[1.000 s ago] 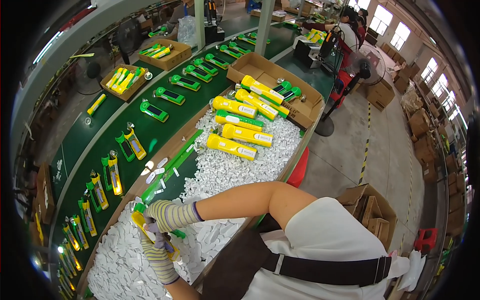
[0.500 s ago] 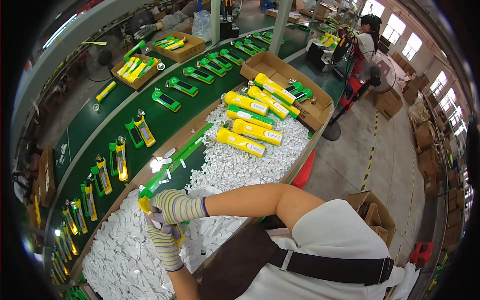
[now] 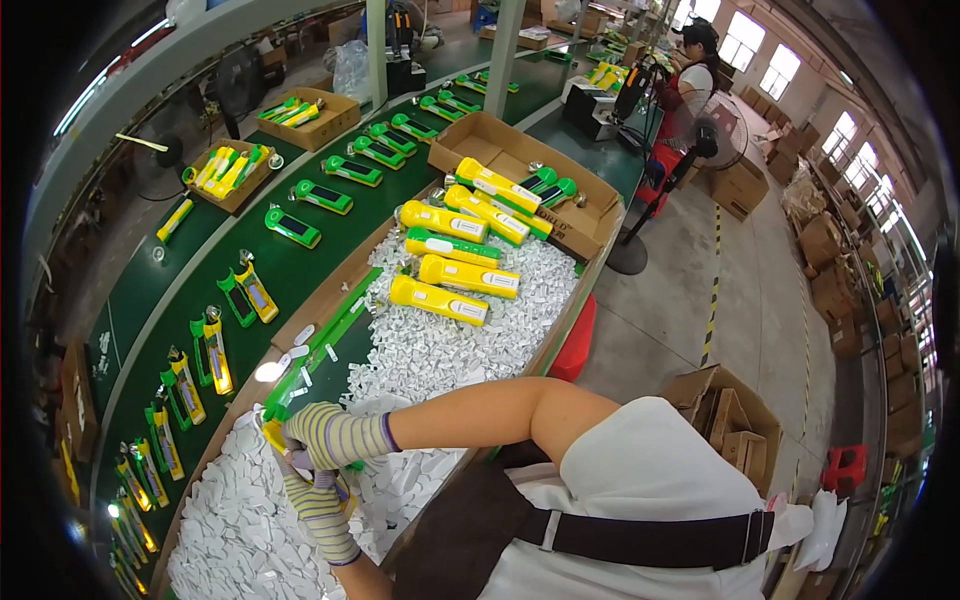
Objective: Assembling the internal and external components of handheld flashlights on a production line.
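Note:
Both my hands wear striped knit gloves and are close together over a bin of loose white plastic pieces [image 3: 230, 505]. My right hand [image 3: 338, 436] is wrapped over a yellow-and-green flashlight [image 3: 272, 433], most of which the gloves hide. Below it, my left hand [image 3: 318, 508] grips the same flashlight from underneath, its fingertips mostly covered. Beyond my right forearm, several yellow flashlights [image 3: 438, 300] and a green-and-yellow one [image 3: 452, 247] lie on small white parts [image 3: 470, 345]. A few white oval pieces [image 3: 299, 352] rest on the green strip beside the bin.
A green conveyor [image 3: 245, 320] curves past on the left, carrying several opened flashlights [image 3: 217, 352] and flashlights with dark panels [image 3: 292, 226]. An open cardboard box [image 3: 590, 190] stands behind the finished-looking ones. Far off are a co-worker [image 3: 690, 85], a fan [image 3: 705, 130] and more cartons [image 3: 740, 185].
The whole view has shifted, so the scene sits farther left. Both gloved hands stay together on the flashlight, with little visible change in their grip.

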`<state>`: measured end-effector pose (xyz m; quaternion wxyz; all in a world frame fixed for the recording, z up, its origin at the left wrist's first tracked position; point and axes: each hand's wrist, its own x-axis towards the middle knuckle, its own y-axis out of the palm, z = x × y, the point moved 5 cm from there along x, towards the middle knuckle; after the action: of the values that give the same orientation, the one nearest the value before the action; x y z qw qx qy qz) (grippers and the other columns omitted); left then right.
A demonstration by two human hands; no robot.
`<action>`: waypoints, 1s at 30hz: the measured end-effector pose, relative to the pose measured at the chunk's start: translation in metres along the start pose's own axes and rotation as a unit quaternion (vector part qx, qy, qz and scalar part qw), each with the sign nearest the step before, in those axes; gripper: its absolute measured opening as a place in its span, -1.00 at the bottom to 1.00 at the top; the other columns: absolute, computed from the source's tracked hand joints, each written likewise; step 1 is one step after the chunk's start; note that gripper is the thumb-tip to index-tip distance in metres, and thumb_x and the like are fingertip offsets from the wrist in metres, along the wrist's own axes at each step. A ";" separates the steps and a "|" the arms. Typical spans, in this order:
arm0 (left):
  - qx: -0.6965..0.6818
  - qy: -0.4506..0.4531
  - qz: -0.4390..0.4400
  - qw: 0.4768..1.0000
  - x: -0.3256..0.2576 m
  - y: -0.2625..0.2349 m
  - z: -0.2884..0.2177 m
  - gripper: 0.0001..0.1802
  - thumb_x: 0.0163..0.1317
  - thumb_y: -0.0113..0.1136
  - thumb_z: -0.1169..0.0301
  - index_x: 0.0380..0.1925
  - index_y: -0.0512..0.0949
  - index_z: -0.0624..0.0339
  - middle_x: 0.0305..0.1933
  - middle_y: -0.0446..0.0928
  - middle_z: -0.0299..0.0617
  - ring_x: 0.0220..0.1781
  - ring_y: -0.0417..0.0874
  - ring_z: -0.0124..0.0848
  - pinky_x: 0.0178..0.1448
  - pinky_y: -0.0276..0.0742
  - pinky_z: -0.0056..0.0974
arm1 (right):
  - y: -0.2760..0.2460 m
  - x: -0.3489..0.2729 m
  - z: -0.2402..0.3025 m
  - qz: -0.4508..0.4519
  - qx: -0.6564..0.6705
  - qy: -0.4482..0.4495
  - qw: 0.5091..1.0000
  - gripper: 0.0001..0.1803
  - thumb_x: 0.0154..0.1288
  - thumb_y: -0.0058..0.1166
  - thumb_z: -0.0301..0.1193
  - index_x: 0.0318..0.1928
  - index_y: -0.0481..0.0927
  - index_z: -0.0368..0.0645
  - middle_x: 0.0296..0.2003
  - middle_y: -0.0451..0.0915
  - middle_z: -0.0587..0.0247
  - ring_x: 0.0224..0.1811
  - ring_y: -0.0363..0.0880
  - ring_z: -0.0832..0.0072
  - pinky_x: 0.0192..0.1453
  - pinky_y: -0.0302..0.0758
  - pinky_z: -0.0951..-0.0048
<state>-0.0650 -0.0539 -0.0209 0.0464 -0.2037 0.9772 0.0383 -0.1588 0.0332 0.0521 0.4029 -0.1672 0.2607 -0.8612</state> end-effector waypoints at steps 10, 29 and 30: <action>-0.273 -0.001 0.009 0.962 -0.005 -0.001 0.008 -0.43 0.26 0.02 0.03 0.15 0.30 0.13 -0.16 0.50 -0.21 -0.16 0.55 -0.38 -0.14 0.54 -0.29 | -0.023 -0.029 0.005 -0.046 0.039 -0.143 0.988 -0.60 0.01 0.24 -0.07 -0.35 0.55 -0.16 -0.28 0.52 0.08 -0.14 0.49 0.14 -0.04 0.41 0.29; -0.511 -0.083 -0.082 0.851 0.006 0.036 0.016 -0.31 0.12 -0.10 -0.34 -0.17 0.44 0.06 -0.35 0.48 -0.31 -0.43 0.52 -0.50 -0.39 0.53 -0.39 | 0.017 -0.061 -0.022 -0.062 0.148 -0.010 0.987 -0.51 0.20 0.13 -0.25 0.12 0.43 -0.16 -0.10 0.57 0.06 -0.10 0.60 0.39 -0.06 0.49 0.48; -0.481 -0.076 -0.103 0.867 0.005 0.036 0.019 -0.30 0.11 -0.10 -0.35 -0.15 0.43 0.06 -0.36 0.47 -0.32 -0.42 0.51 -0.51 -0.39 0.52 -0.41 | 0.016 -0.060 -0.019 -0.056 0.153 -0.007 0.987 -0.50 0.22 0.11 -0.23 0.13 0.43 -0.16 -0.10 0.57 0.04 -0.09 0.60 0.38 -0.08 0.49 0.47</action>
<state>-0.0821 -0.0216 -0.0378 0.0208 -0.2963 0.8046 0.5142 -0.1212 0.0768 0.0226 0.3770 -0.1240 0.1127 -0.9109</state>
